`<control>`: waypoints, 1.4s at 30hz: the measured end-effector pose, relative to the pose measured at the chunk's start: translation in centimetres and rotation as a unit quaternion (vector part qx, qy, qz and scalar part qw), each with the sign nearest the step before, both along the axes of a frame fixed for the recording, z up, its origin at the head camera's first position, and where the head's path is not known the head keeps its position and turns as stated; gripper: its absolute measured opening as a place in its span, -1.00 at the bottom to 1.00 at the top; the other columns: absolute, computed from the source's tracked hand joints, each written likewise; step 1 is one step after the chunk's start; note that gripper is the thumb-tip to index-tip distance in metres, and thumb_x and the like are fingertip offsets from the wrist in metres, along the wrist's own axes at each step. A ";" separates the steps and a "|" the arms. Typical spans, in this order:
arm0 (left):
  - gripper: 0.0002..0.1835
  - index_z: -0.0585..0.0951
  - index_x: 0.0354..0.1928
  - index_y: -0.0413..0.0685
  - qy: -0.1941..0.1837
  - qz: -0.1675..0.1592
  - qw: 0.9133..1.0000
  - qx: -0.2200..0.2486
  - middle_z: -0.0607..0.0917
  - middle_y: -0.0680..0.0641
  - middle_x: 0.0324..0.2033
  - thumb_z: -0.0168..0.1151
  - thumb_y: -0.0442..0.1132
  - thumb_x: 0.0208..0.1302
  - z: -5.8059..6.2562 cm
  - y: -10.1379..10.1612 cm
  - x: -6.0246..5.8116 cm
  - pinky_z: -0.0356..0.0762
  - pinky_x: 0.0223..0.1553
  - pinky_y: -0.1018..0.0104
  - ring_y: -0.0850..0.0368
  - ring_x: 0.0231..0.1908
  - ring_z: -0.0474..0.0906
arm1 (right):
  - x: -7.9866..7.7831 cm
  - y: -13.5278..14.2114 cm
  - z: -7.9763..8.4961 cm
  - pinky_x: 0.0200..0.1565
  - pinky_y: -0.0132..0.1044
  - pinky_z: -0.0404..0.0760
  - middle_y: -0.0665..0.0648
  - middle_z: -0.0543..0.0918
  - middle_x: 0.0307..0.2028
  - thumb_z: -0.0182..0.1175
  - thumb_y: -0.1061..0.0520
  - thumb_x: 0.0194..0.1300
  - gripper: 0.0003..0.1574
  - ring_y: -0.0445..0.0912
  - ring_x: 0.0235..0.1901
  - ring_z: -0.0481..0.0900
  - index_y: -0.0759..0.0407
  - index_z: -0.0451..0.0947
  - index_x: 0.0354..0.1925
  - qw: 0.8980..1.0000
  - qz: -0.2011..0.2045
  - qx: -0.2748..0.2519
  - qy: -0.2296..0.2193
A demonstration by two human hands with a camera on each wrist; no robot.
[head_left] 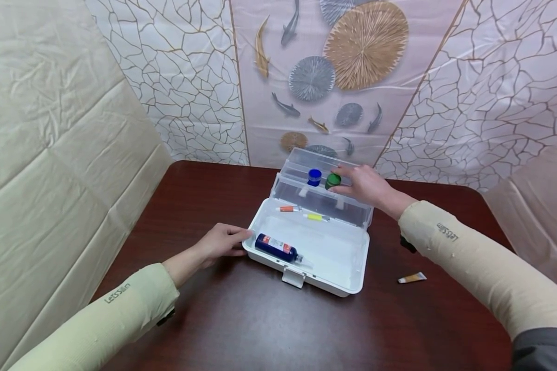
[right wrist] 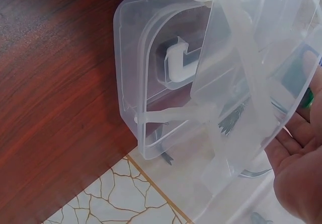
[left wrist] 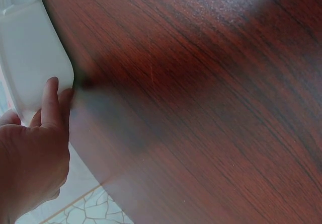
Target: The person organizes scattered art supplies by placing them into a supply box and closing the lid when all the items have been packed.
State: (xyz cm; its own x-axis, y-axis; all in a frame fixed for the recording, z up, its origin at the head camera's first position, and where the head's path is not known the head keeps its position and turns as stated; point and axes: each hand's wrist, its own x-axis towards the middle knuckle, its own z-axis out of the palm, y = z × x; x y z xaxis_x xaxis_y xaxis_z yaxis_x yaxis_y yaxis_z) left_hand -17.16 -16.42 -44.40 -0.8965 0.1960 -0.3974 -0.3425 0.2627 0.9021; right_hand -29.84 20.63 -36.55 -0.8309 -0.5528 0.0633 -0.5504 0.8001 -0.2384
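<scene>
A white plastic box [head_left: 306,232] stands on the table with its clear lid [head_left: 299,156] and clear tray [head_left: 285,189] raised at the back. My left hand [head_left: 220,240] grips the box's left front corner, thumb at the rim, fingers along the outer wall [left wrist: 37,48]. Over the tray, my right hand [head_left: 370,185] holds a green-lidded paint jar [head_left: 332,180] between thumb and fingers. Beside it in the tray is a blue paint jar [head_left: 314,177]. Inside the box lie a dark blue bottle [head_left: 275,247], an orange paint tube [head_left: 288,208] and a yellow paint tube [head_left: 316,217].
A small gold-brown paint tube [head_left: 412,278] lies on the dark wooden table [head_left: 260,330], right of the box. The box's white latch [head_left: 293,277] hangs down at its front. Patterned cloth [head_left: 199,93] hangs behind the table.
</scene>
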 end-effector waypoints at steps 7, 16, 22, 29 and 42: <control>-0.56 0.62 0.30 -0.44 0.000 -0.002 1.000 0.003 0.68 -0.39 0.22 0.25 -0.21 0.61 -0.2 0.0 -0.1 0.78 0.04 0.12 0.04 0.05 0.71 | 0.1 0.4 0.7 0.20 0.20 0.67 0.44 0.50 0.43 0.45 -0.05 0.44 -0.15 0.14 -0.19 0.82 0.32 0.45 0.49 1.000 -0.010 -0.005 -0.012; -0.54 0.60 0.32 -0.45 0.000 -0.002 1.000 0.008 0.69 -0.39 0.21 0.25 -0.20 0.60 -0.1 0.0 -0.2 0.78 0.05 0.11 0.08 0.01 0.71 | 2.0 2.4 2.9 0.07 0.22 0.69 0.44 0.41 0.49 0.43 -0.12 0.45 -0.12 0.27 -0.31 0.75 0.29 0.43 0.51 0.999 -0.043 -0.006 0.002; -0.55 0.60 0.31 -0.46 0.001 -0.002 1.000 0.013 0.71 -0.38 0.17 0.25 -0.21 0.61 -0.2 0.0 -0.2 0.78 0.05 0.12 0.13 -0.05 0.72 | 4.1 4.8 3.7 -0.17 0.12 0.66 0.44 0.41 0.48 0.41 -0.16 0.46 -0.12 0.00 -0.76 0.38 0.26 0.44 0.51 0.998 -0.052 0.010 0.020; -0.53 0.59 0.31 -0.48 0.002 -0.004 1.000 0.016 0.71 -0.38 0.17 0.24 -0.21 0.61 -0.2 0.0 -0.2 0.78 0.04 0.12 0.12 -0.06 0.73 | 5.9 7.4 3.6 0.13 0.38 0.60 0.47 0.43 0.45 0.45 -0.16 0.42 -0.10 0.51 0.13 0.63 0.23 0.46 0.51 0.997 -0.075 0.014 0.028; -0.52 0.57 0.33 -0.49 0.002 -0.010 1.000 0.016 0.69 -0.40 0.20 0.23 -0.20 0.62 -0.4 -0.1 -0.2 0.77 0.06 0.10 0.13 -0.06 0.74 | 8.7 11.0 2.6 0.22 0.36 0.55 0.46 0.42 0.47 0.49 -0.13 0.37 -0.07 0.48 0.24 0.57 0.29 0.45 0.50 0.996 -0.080 0.007 0.033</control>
